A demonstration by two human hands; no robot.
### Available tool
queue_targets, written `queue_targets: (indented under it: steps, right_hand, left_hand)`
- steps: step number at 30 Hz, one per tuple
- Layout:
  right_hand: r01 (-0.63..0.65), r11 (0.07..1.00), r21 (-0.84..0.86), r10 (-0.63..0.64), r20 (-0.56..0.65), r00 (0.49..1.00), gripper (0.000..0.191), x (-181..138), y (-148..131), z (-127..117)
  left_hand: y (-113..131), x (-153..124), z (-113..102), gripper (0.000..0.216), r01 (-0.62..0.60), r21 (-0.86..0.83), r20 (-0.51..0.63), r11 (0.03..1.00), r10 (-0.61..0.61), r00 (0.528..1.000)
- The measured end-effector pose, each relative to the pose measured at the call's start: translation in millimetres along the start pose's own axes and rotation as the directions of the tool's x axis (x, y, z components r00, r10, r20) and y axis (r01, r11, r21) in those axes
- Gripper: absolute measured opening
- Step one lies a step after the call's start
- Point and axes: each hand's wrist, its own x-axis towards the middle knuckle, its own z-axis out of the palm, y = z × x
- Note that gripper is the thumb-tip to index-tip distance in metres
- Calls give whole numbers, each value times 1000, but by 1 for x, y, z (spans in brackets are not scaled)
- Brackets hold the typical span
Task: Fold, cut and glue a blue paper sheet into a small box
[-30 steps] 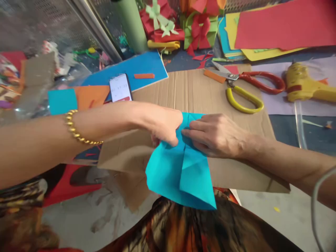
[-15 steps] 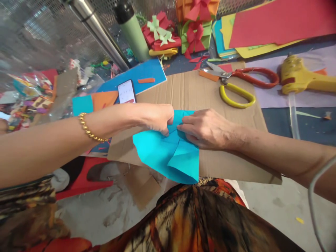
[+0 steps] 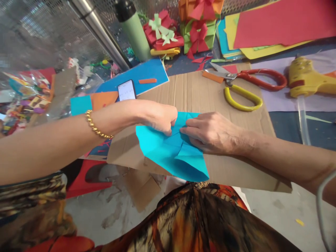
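A turquoise paper sheet (image 3: 168, 150), partly folded, lies on a brown cardboard sheet (image 3: 199, 94) in front of me. My left hand (image 3: 160, 118), with a gold bead bracelet on its wrist, is curled and pinches the paper's upper fold. My right hand (image 3: 210, 132) lies on the paper's right side, fingers together pressing the fold down. The fingertips of both hands nearly meet at the crease.
Red and yellow scissors (image 3: 244, 85) lie on the cardboard's far right. A yellow glue gun (image 3: 307, 78) sits further right. A phone (image 3: 126, 90), a green bottle (image 3: 135, 31), paper gift boxes (image 3: 183, 31) and stacked coloured sheets (image 3: 275, 24) lie behind.
The turquoise paper's near part has been folded up and shifted left, so it hangs less over the cardboard's front edge. Both hands stay at the crease.
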Motion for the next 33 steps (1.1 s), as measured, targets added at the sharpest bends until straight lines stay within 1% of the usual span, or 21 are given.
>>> queue_targets:
  steps: [3, 7, 10, 15, 17, 19, 20, 23, 26, 29, 33]
  right_hand:
    - [-5, 1000, -10, 5, 24, 1000, 39, 0, -2, -2]
    - [1, 1000, -8, -1, 11, 1000, 37, 1, -1, -3]
    - [7, 1000, -8, -7, 3, 1000, 37, 1, -1, -4]
    - [16, 1000, -3, -16, -46, 999, 39, 0, -1, -1]
    - [24, 1000, 10, -23, -70, 997, 39, 0, 0, 1]
    - [27, 999, 24, -25, -86, 996, 38, 0, 1, 3]
    - [23, 999, 28, -20, -94, 995, 38, 0, 1, 3]
    - [6, 999, 31, -3, -92, 996, 38, 1, 1, 4]
    - [9, 999, 32, -6, -88, 996, 39, 1, 1, 4]
    - [15, 999, 34, -12, -100, 995, 39, 1, 1, 4]
    - [24, 999, 32, -20, -123, 992, 39, 1, 1, 4]
  left_hand:
    - [-2, 3, 2, 29, -2, -1, -12, 1000, 2, 1000]
    - [-5, 4, 4, 29, 8, -14, -10, 1000, -8, 1000]
    - [-3, 0, 2, 26, -8, -59, -21, 998, 7, 1000]
    - [0, -5, -1, 31, -14, -50, 56, 999, 17, 998]
    - [-1, -4, 0, 30, -68, -88, 9, 994, 69, 998]
    - [-4, -2, 1, 28, -98, -88, -7, 991, 98, 995]
    - [-6, 1, 1, 27, -103, -76, 3, 992, 103, 995]
    - [-9, 8, 2, 26, -70, -22, 80, 997, 72, 994]
    - [-10, 11, 3, 24, -54, -11, 69, 998, 54, 996]
    - [-11, 11, 3, 24, -33, -12, 81, 999, 34, 996]
    - [-19, 18, 3, 32, -93, -50, 77, 994, 97, 992]
